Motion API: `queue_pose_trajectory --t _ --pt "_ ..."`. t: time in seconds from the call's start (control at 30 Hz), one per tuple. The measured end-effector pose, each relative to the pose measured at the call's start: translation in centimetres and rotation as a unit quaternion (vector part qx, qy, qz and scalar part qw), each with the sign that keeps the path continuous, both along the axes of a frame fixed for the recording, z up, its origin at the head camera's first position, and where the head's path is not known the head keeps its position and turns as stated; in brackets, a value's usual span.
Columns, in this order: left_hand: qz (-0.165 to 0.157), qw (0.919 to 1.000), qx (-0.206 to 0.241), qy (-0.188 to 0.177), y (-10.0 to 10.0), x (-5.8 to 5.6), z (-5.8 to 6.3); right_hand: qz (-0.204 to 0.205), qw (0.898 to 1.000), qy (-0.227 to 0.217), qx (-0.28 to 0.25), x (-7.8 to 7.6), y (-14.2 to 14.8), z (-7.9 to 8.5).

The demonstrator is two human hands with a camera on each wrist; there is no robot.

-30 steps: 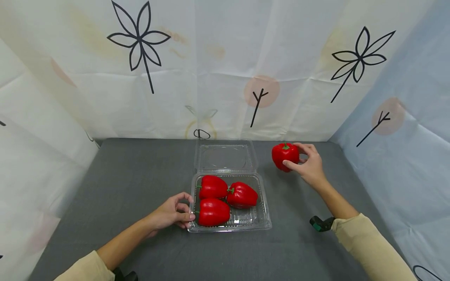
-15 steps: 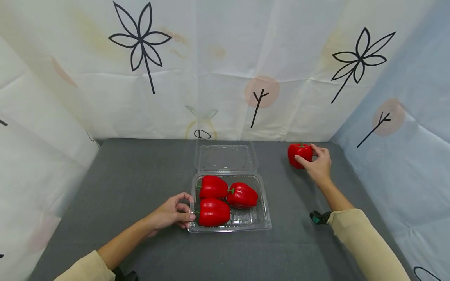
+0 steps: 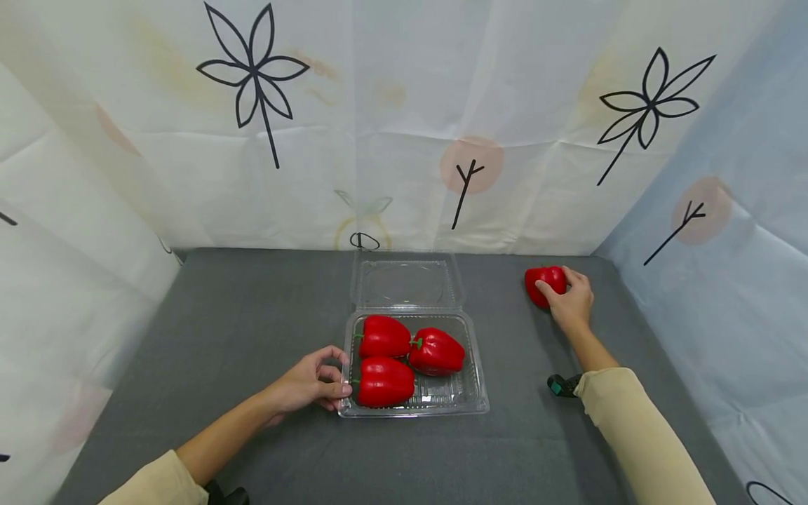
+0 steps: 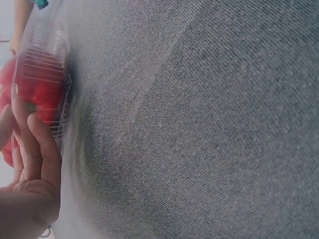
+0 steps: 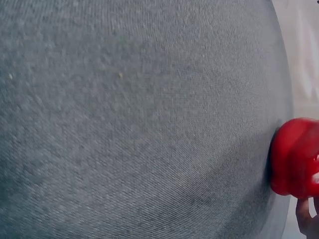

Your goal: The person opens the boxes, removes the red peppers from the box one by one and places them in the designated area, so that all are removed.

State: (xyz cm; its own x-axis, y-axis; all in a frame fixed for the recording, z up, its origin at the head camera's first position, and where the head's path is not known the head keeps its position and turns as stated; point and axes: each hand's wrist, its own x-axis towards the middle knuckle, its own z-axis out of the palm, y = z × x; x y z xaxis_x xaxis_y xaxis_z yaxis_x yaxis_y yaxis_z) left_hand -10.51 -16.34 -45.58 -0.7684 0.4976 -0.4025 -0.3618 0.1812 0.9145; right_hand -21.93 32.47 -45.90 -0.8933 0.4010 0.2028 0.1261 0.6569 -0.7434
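My right hand [image 3: 573, 301] grips a red bell pepper [image 3: 544, 284] at the back right of the table, thumb on the near side and fingers behind. In the right wrist view this bell pepper [image 5: 298, 158] shows at the right edge, close to the cloth. My left hand [image 3: 312, 379] pinches the left rim of a clear plastic clamshell box [image 3: 451, 400], thumb on top and fingers outside. Three red bell peppers lie on their sides in the box: one at back left [image 3: 385, 337], one at front left [image 3: 386, 382], one at right [image 3: 437, 352].
The clamshell's lid [image 3: 407, 280] lies folded back towards the rear wall. A dark grey cloth [image 3: 252, 294] covers the table. White printed sheets [image 3: 404, 105] hang behind and at both sides.
My right hand has carried its bell pepper to the right, away from the box, and the pepper has tilted so its stem no longer shows on top. The left hand stays on the rim.
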Motion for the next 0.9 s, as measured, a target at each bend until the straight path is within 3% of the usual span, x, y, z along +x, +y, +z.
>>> queue_pose_trajectory --t 0.17,0.4,0.9 --pt "0.001 1.0 0.0 -0.001 0.0 -0.1 -0.1 0.008 1.0 -0.018 0.01 -0.4 0.2 0.0" --pt "-0.004 0.9997 0.024 0.003 0.0 0.0 -0.4 0.014 1.0 0.0 0.019 -0.7 0.2 -0.4" --pt "-0.004 0.9995 0.031 0.004 -0.1 0.0 -0.5 0.013 0.999 0.012 0.043 0.1 0.1 -1.5"
